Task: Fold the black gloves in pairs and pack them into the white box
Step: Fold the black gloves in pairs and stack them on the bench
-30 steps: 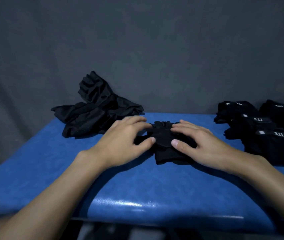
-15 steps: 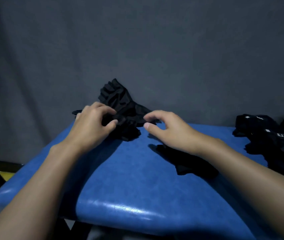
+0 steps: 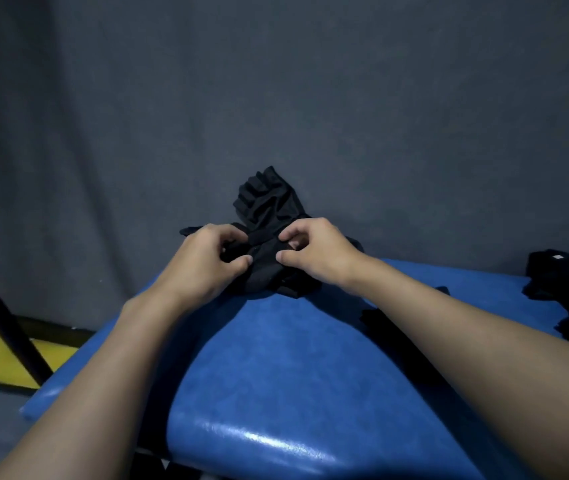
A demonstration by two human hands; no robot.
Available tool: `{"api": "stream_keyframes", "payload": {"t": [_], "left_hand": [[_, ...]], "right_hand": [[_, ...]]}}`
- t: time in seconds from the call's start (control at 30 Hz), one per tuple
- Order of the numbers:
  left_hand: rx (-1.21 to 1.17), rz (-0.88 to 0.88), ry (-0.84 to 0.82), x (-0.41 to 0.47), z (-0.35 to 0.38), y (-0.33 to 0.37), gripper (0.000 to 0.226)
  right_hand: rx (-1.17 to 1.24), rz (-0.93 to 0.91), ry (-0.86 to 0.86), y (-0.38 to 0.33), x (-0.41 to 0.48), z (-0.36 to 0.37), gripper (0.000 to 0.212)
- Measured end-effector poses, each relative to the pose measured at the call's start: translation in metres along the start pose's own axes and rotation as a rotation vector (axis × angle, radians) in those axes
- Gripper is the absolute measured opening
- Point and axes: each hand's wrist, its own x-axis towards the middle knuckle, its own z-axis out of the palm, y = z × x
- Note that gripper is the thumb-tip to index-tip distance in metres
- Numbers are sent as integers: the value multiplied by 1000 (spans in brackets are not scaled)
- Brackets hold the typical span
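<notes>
A black glove (image 3: 264, 271) is bunched up between the left hand (image 3: 203, 268) and the right hand (image 3: 317, 254), and both pinch it. Right behind the hands sits a messy pile of gloves (image 3: 267, 202), with one sticking up. Folded gloves (image 3: 567, 296) lie far off past the right hand.

One camera, on person's head. Looks forward and down. Very near: left hand (image 3: 203, 268) and right hand (image 3: 317, 254) meet at middle of picture on loose gloves (image 3: 265, 202). Arms come in from 7 and 4 o'clock. Blue table (image 3: 293, 375) fills bottom half. Grey curtain (image 3: 276, 81) fills top, 12 o'clock. Folded gloves (image 3: 567, 289) cut off at 3 o'clock edge.
</notes>
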Motion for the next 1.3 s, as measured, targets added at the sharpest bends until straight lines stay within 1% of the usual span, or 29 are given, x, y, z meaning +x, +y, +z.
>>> {"api": "stream_keyframes", "payload": {"t": [0.1, 0.2, 0.3, 0.4, 0.5, 0.6, 0.7, 0.73, 0.8, 0.87, 0.9, 0.97, 1.07, 1.13, 1.2, 1.23, 1.3], "left_hand": [[-35, 15, 30, 2, 0, 2, 33], [-118, 23, 123, 3, -3, 6, 36], [-238, 15, 187, 4, -6, 11, 34], [-396, 22, 209, 2, -7, 16, 32], [-531, 57, 168, -2, -7, 27, 30], [-633, 110, 119, -8, -5, 41, 28], [-584, 197, 123, -14, -4, 52, 20], [-568, 237, 111, -16, -3, 56, 20], [-517, 315, 46, -22, 0, 64, 25], [-448, 357, -41, -28, 6, 71, 36], [-413, 374, -69, -30, 9, 74, 43], [-336, 416, -74, -33, 18, 79, 50], [-282, 454, -25, -37, 33, 87, 45], [-310, 455, 2, -41, 40, 93, 39], [-379, 433, 9, -44, 45, 100, 38], [-424, 418, 9, -45, 47, 103, 36], [-552, 375, 6, -45, 49, 109, 26]], "right_hand": [[229, 25, 28, -5, 1, 2, 24], [388, 3, 79, -16, 3, -4, 27], [433, -68, 107, -28, 1, -16, 25], [482, -166, 134, -38, -6, -33, 26], [546, -230, 119, -42, -14, -50, 28], [539, -225, 112, -38, -23, -65, 28], [546, -187, 143, -31, -34, -76, 26], [559, -167, 155, -27, -39, -80, 26], [576, -110, 179, -20, -47, -88, 35], [629, -50, 173, -14, -57, -95, 48], [658, -28, 158, -11, -62, -99, 50], [668, -10, 135, -4, -74, -105, 49], [635, -25, 125, 11, -88, -113, 44], [637, -27, 111, 21, -96, -118, 37], [621, -27, 94, 31, -105, -125, 31], [583, -40, 91, 34, -109, -128, 29], [443, -90, 122, 40, -115, -133, 22]]}}
